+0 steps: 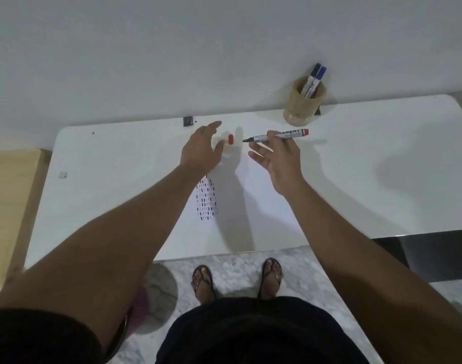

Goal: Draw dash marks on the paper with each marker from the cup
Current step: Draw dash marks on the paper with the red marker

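My right hand [277,158] holds an uncapped permanent marker [277,136] with a red end, its dark tip pointing left. My left hand [202,149] holds the marker's cap [226,139], white with a red tip, a short gap left of the marker's tip. Both hands hover over the far end of a white sheet of paper [250,206]. Rows of dark and reddish dash marks [206,199] fill a patch at the paper's left side. A tan cup [302,103] stands at the table's back edge with two capped markers [314,78] in it, one black and one blue.
The white table [382,158] runs against a white wall. A small black object [187,120] sits at the back edge, a small white piece [62,174] near the left edge. A wooden surface [9,206] adjoins on the left. My feet in sandals stand below the table's front edge.
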